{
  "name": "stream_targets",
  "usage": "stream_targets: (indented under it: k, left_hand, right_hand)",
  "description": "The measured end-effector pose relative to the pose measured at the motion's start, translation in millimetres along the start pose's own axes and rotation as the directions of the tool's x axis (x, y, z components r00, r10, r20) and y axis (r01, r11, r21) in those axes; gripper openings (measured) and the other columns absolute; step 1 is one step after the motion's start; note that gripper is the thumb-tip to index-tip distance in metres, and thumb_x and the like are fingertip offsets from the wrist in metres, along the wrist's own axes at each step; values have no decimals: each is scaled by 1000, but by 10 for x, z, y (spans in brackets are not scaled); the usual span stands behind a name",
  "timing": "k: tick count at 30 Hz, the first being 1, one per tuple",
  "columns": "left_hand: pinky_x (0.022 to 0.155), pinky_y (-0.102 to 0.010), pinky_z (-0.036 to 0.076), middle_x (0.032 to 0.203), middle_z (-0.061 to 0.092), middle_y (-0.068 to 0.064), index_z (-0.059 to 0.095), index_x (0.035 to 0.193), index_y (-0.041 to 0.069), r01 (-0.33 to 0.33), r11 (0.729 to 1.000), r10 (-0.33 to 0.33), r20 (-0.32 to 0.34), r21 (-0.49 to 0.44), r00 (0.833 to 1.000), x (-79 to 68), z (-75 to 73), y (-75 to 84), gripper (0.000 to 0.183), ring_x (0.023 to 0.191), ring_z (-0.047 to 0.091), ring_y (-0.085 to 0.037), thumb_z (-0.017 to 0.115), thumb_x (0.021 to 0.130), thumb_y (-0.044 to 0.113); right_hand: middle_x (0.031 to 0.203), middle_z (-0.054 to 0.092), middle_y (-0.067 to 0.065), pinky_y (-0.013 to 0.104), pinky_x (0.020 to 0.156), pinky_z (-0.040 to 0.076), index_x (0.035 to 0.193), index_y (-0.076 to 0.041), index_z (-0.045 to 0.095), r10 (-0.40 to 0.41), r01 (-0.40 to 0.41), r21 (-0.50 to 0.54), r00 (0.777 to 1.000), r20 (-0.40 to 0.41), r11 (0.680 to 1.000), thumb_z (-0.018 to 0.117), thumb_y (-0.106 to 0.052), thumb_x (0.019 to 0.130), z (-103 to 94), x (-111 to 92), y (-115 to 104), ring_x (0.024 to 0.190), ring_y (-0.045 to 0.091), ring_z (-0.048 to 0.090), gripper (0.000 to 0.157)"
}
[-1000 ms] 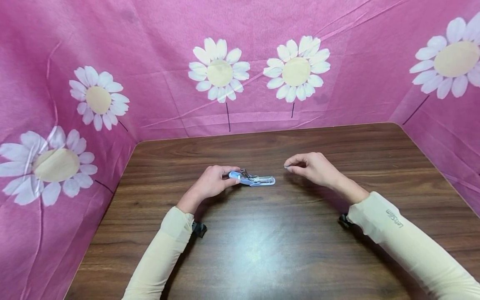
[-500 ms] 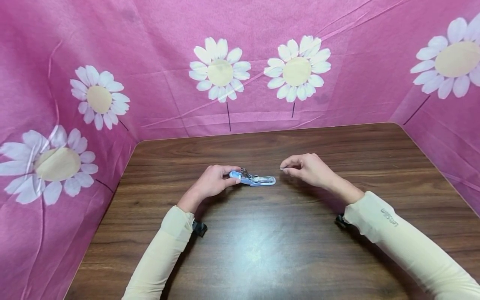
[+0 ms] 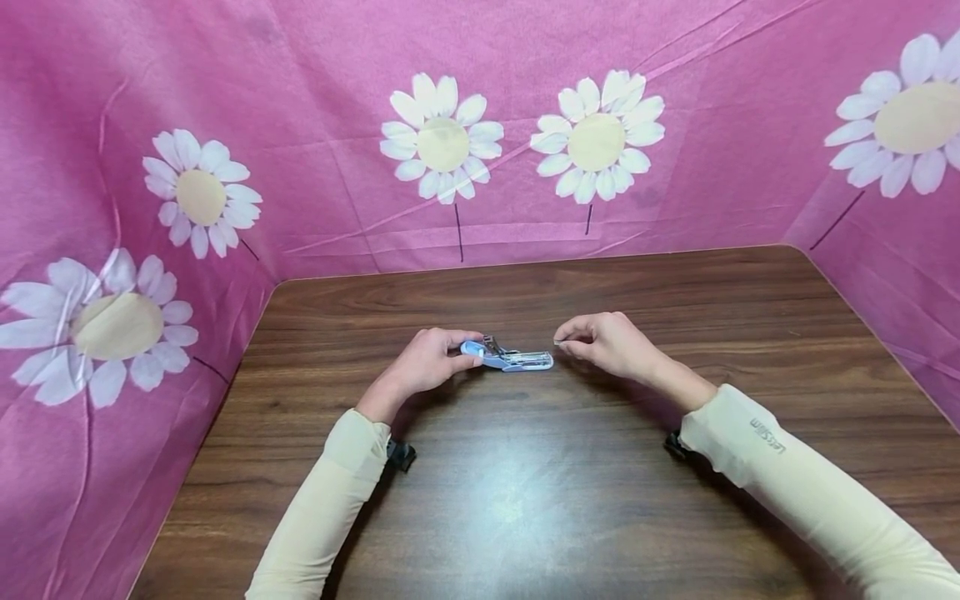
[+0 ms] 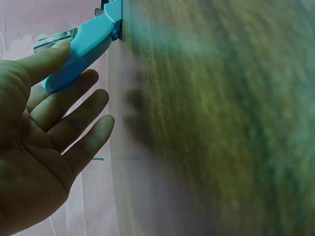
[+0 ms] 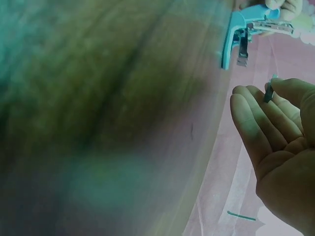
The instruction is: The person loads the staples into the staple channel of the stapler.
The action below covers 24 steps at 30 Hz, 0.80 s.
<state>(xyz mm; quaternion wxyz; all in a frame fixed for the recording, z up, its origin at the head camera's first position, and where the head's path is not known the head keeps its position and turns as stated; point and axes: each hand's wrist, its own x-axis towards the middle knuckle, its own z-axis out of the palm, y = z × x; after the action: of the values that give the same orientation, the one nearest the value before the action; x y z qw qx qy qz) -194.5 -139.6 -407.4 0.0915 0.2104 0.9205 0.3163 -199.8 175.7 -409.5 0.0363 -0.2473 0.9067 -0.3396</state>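
Note:
A light blue stapler (image 3: 492, 361) lies spread open near the middle of the table, its metal magazine showing. My left hand (image 3: 426, 363) pinches its left end between thumb and index finger; in the left wrist view the other fingers are spread below the blue body (image 4: 86, 49). My right hand (image 3: 613, 343) is just right of the stapler's right end. Between its thumb and index fingertip it pinches a small strip of staples (image 5: 268, 92), short and metallic, with the remaining fingers extended in the right wrist view.
The wood-grain table (image 3: 480, 483) has a pink cloth with white daisies (image 3: 322, 167) standing along its back and sides. A black wrist device (image 3: 401, 456) sits under the left sleeve, another (image 3: 675, 445) under the right.
My right hand has moved left and slightly nearer with the strip of staples, closing the gap to the stapler's right end. The left hand and the stapler stay nearly still.

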Motion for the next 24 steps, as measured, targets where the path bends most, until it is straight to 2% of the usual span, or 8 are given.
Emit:
stream_targets:
  k: [7,16,24]
  left_hand:
    - [72,-27,44,104,73,5,70,132,20,-3,1000,3,2,-7,1000,15,4,-4,40,70,49,-12,73,94,33]
    - [75,-27,45,107,74,5,69,132,19,6,1000,-6,1,-16,1000,7,15,-7,40,75,53,-12,72,95,33]
    - [76,-27,45,108,74,5,69,132,20,10,1000,-10,1,-19,1000,14,6,3,40,76,53,-12,72,94,34]
  right_hand:
    - [85,79,-2,22,64,51,102,-15,77,2,-2,-15,1000,19,1000,72,-19,94,66,5,-31,63,8,66,10]
    - [83,77,-9,27,70,50,99,-20,76,-31,33,-73,999,29,997,73,-21,93,116,54,-69,59,-1,59,7]
    - [91,79,-7,37,78,55,100,-19,77,-67,69,-119,998,21,990,74,-21,93,151,88,-110,74,3,67,8]
